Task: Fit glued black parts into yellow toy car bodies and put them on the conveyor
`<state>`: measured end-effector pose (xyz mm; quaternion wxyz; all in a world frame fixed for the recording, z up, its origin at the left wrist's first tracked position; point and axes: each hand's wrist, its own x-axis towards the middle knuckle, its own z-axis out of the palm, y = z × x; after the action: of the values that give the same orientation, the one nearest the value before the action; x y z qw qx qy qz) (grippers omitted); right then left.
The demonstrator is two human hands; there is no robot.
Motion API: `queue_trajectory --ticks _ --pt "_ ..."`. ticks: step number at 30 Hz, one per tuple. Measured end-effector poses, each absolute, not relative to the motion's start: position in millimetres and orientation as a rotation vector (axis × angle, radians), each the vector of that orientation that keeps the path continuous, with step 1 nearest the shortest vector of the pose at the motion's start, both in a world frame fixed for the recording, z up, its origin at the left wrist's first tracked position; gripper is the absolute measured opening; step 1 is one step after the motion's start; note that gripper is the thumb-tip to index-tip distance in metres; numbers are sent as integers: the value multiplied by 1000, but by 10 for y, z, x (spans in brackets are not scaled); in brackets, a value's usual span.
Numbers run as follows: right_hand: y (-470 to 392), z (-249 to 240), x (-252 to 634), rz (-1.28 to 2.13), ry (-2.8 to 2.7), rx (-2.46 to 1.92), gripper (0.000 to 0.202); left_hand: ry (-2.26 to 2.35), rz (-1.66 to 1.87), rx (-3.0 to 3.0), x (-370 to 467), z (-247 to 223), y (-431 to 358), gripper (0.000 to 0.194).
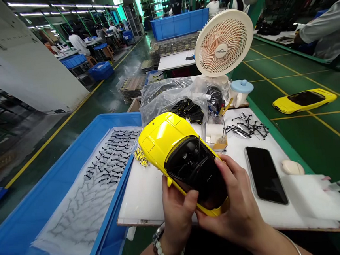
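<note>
A yellow toy car [166, 133] with a dark windscreen and roof is held tilted above the white work table, its hood pointing up and left. My left hand [178, 204] grips its near-left side, the thumb lying on the body by the dark rear part. Around the opposite side and rear, my right hand [233, 193] is closed, with fingertips on the edge of the black roof area. A thin black strip [199, 142] stands up at the windscreen edge; whether it is loose, I cannot tell. The car's underside is hidden.
Left is a blue tray [89, 130] with rows of small black parts. Behind the car lies a plastic bag [166, 90] of black pieces. Right are black sprues [247, 126], a phone [266, 174], a lidded mug [241, 91] and a fan [225, 43]. Another yellow car [304, 100] appears farther right.
</note>
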<state>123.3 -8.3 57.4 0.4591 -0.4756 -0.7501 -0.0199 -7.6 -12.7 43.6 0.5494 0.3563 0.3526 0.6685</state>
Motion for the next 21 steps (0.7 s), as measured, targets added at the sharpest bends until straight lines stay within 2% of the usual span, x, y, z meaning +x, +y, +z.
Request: queue_trajectory --ticks 8,15,21 --pt "-56 554 1255 -73 -1821 -1120 95 810 1518 981 -139 405 -151 61" --pt "-38 570 1229 -88 -1819 -1110 97 787 1541 874 -184 428 -61 48" --pt "-6 515 1242 -71 -1792 -1087 97 848 1529 995 -151 358 -92 55"
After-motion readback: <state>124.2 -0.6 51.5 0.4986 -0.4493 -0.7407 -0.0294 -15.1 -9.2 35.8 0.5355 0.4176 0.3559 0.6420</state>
